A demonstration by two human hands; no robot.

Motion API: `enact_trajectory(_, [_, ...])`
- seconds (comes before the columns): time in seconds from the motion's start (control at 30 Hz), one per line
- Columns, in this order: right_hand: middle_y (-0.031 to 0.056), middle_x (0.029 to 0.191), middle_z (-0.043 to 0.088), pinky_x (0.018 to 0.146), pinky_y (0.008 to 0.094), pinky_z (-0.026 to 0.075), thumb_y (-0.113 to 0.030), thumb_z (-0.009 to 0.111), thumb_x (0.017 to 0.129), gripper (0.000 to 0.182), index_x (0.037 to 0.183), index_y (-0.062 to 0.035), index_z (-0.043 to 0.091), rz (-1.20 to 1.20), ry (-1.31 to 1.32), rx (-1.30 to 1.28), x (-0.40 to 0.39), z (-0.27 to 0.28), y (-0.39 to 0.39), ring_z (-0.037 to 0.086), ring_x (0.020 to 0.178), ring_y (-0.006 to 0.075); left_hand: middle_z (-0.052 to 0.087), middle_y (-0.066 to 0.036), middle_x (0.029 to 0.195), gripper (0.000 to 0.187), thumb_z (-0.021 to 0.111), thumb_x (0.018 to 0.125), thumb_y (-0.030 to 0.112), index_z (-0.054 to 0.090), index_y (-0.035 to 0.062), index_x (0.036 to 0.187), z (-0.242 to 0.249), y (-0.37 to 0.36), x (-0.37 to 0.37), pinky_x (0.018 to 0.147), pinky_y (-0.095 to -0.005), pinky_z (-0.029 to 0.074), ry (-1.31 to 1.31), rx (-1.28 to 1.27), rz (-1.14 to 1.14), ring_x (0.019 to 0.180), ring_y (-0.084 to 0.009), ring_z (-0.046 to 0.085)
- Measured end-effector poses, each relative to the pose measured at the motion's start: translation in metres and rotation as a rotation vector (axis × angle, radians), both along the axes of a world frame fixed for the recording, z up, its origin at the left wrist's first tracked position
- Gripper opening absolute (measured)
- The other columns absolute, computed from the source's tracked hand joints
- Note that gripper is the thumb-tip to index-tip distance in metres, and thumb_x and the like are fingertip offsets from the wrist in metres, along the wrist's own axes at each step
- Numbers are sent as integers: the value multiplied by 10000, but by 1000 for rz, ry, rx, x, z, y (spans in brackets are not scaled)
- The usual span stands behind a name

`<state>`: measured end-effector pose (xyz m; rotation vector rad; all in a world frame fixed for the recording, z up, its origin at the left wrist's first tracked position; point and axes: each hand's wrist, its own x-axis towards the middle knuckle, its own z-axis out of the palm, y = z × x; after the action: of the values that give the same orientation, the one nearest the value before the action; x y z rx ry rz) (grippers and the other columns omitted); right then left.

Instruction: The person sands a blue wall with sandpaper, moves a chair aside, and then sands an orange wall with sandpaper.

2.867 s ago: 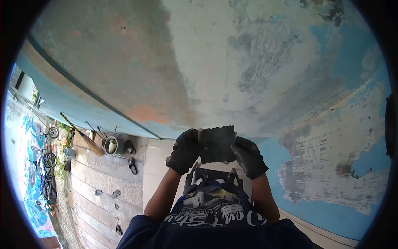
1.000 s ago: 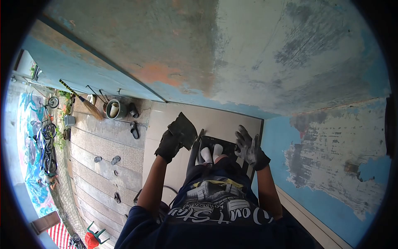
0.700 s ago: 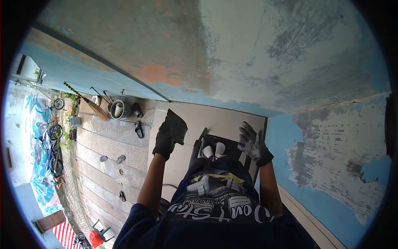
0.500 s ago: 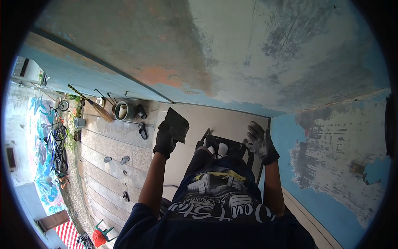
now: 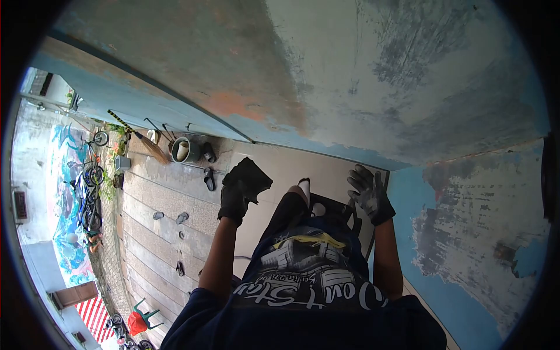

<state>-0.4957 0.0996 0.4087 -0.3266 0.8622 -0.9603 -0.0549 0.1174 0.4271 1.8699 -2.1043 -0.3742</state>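
My left hand [image 5: 233,201], in a dark glove, grips a dark square sheet of sandpaper [image 5: 249,178] by its near side; one corner of the sheet curls. My right hand [image 5: 370,195], in a grey and black glove, is raised on the other side with fingers spread and nothing in it. It is nearest the blue strip of wall and the black frame of a step stool [image 5: 335,205] below. One foot [image 5: 304,185] shows left of the stool, over the tiles; the other is partly hidden by my shirt.
A patchy, scraped wall [image 5: 350,87] rises ahead, and another peeling blue wall [image 5: 461,221] stands at right. Left on the paving are a bucket [image 5: 182,150], a broom [image 5: 150,146] and loose sandals [image 5: 209,179]. Motorbikes [image 5: 90,198] and a red-and-green chair [image 5: 139,322] are farther off.
One foot has moved left off the step stool, and that leg now stretches out sideways. The view has shifted slightly. My left hand keeps the sandpaper; my right hand stays spread.
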Motion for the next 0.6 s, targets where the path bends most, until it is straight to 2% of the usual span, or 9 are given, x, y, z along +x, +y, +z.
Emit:
enact_trajectory(0.07, [51, 1388, 576, 1061, 504, 331, -701, 497, 953, 704, 1407, -166, 553, 26, -35, -22, 1, -9, -6, 473, 1327, 212, 687, -208, 1068, 323, 777, 748, 117, 656, 35, 1035, -9, 2, 0, 868, -471, 541, 944, 153, 547, 1014, -417, 647])
enact_trajectory(0.1, [51, 1388, 576, 1061, 504, 331, -701, 497, 953, 704, 1407, -166, 553, 29, -39, -24, 0, -13, -8, 473, 1327, 212, 687, -208, 1068, 323, 777, 748, 117, 656, 35, 1035, -10, 4, 6, 868, -471, 541, 941, 149, 550, 1014, -417, 647])
enact_trajectory(0.17, [64, 1364, 607, 1043, 512, 371, -676, 548, 941, 685, 1393, -162, 576, 33, 27, 17, 1, -18, -11, 522, 1290, 248, 702, -195, 1008, 292, 775, 751, 122, 666, 41, 1010, -2, 10, 19, 814, -459, 558, -74, -6, 178, 954, -410, 666])
enact_trajectory(0.3, [68, 1355, 606, 1027, 523, 374, -680, 544, 941, 676, 1386, -173, 580, 7, 30, 132, -12, -40, -5, 522, 1278, 246, 704, -197, 1004, 280, 778, 749, 136, 667, 42, 988, -1, 11, 26, 818, -471, 553, -108, 25, 132, 975, -419, 658])
enact_trajectory(0.37, [81, 1420, 547, 1130, 600, 234, -712, 492, 948, 722, 1406, -158, 551, -51, 15, 201, -14, -43, 5, 433, 1377, 278, 703, -195, 1017, 249, 752, 786, 110, 672, 38, 1011, 6, 6, 21, 833, -438, 564, -56, -3, 111, 975, -389, 673])
enact_trajectory(0.4, [81, 1420, 547, 1130, 600, 234, -712, 492, 948, 722, 1406, -158, 551, -55, 9, 199, -16, -46, 11, 433, 1377, 278, 703, -195, 1017, 249, 752, 786, 110, 672, 38, 1011, 7, 2, 22, 833, -438, 564, -62, -6, 108, 975, -389, 673])
enact_trajectory(0.5, [73, 1404, 550, 1098, 596, 290, -733, 481, 939, 741, 1411, -165, 546, -126, -53, 194, -22, -62, 29, 457, 1339, 268, 692, -159, 1092, 253, 674, 890, 116, 644, 34, 1128, -11, -16, 32, 855, -387, 576, -91, 103, 102, 1002, -309, 684])
enact_trajectory(0.57, [71, 1362, 565, 1047, 561, 376, -715, 487, 946, 717, 1400, -164, 557, -213, -99, 171, -26, -75, 41, 495, 1255, 259, 652, -109, 1173, 292, 575, 986, 153, 581, 39, 1254, -45, -35, 46, 870, -348, 581, 888, 89, 227, 1045, -227, 663])
enact_trajectory(0.6, [71, 1362, 565, 1047, 561, 376, -715, 487, 946, 717, 1400, -164, 557, -221, -102, 170, -28, -81, 47, 495, 1255, 259, 614, -84, 1218, 354, 550, 1014, 221, 525, 47, 1321, -55, -48, 59, 869, -350, 580, 657, 106, 123, 1078, -202, 641])
